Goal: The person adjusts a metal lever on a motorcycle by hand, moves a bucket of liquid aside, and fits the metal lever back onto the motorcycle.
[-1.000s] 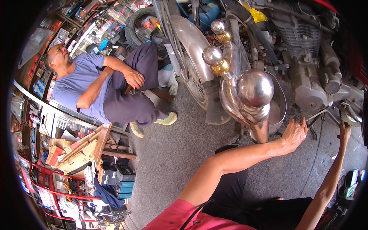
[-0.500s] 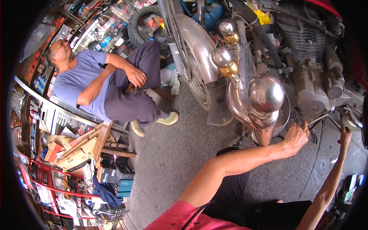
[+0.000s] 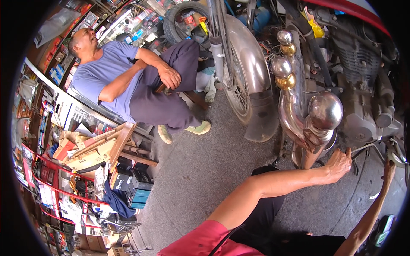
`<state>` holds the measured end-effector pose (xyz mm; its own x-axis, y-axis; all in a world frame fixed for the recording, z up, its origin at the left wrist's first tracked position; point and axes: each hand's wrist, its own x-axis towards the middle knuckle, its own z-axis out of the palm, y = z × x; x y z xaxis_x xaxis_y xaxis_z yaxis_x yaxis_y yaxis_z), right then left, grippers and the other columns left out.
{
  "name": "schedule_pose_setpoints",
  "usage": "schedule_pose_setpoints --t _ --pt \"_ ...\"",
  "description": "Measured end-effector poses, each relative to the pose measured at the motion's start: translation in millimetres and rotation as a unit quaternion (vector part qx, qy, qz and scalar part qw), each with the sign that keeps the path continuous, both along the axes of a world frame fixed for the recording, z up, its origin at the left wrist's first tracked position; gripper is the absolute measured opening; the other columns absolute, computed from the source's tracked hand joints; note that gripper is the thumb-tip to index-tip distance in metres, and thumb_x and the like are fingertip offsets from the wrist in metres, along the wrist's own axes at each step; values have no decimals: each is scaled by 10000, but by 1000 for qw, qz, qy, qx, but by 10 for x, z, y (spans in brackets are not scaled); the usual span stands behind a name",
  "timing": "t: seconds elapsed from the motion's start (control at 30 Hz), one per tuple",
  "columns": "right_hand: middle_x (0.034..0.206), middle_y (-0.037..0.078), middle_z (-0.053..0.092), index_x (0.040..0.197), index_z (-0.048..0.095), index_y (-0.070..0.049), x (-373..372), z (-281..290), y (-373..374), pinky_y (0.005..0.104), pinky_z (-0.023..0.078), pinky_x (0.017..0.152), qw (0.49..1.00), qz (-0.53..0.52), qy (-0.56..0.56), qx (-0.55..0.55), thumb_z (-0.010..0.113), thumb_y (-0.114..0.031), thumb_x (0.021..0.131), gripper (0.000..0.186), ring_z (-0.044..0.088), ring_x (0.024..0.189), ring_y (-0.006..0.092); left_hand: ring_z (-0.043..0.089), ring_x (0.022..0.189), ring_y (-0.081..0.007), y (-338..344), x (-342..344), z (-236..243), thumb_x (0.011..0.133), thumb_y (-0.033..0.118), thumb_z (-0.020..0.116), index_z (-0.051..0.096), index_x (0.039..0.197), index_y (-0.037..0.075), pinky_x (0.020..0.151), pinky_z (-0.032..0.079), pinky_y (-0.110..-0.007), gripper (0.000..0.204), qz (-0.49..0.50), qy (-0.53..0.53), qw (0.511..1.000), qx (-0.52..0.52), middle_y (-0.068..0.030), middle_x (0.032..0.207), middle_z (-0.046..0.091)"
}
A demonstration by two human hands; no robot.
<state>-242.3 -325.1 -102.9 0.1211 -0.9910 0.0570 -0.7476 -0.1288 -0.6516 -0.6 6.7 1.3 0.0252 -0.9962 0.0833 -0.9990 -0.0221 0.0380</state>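
Observation:
My left hand [image 3: 339,166] is closed, knuckles up, low beside the motorcycle's engine [image 3: 358,115]. A thin pale metal rod [image 3: 364,146] runs from its fingertips toward the parts under the engine; I cannot make out its kind. At the right rim, my right hand [image 3: 389,167] is bent up against a curved silvery metal part [image 3: 399,156]. Its fingers look closed there but are partly hidden. Just left of my left hand stands a chromed guard bar bearing a large shiny ball [image 3: 325,111], with smaller chrome and gold balls [image 3: 286,81] farther up.
The front wheel's chrome mudguard [image 3: 252,55] stands beyond the guard bar. At the left a person [image 3: 115,77] in a blue shirt sits facing the motorcycle. Cardboard pieces [image 3: 94,153], a wooden stool [image 3: 121,145] and crowded shelves line that side. Grey concrete floor [image 3: 200,170] lies between.
The view has shifted, so the motorcycle and the seated person appear farther right and lower. Both my hands keep nearly the same places against the motorcycle.

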Motion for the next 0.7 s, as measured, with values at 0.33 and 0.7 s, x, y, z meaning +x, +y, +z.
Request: schedule_pose_setpoints --t 0.33,0.7 --pt "946 169 615 1083 537 14 -95 -1 61 361 460 367 998 12 -48 -42 535 -402 818 493 601 615 286 629 683 -227 86 -42 154 756 135 540 520 1111 -96 678 455 -370 424 -53 -7 998 -28 -331 1232 435" --pt "673 152 630 853 644 21 479 698 703 350 509 512 998 -50 3 33 561 -306 766 348 614 507 248 630 583 -281 27 144 86 779 122 527 532 1037 -56 557 509 -388 313 -55 -37 994 -88 -283 1095 542"
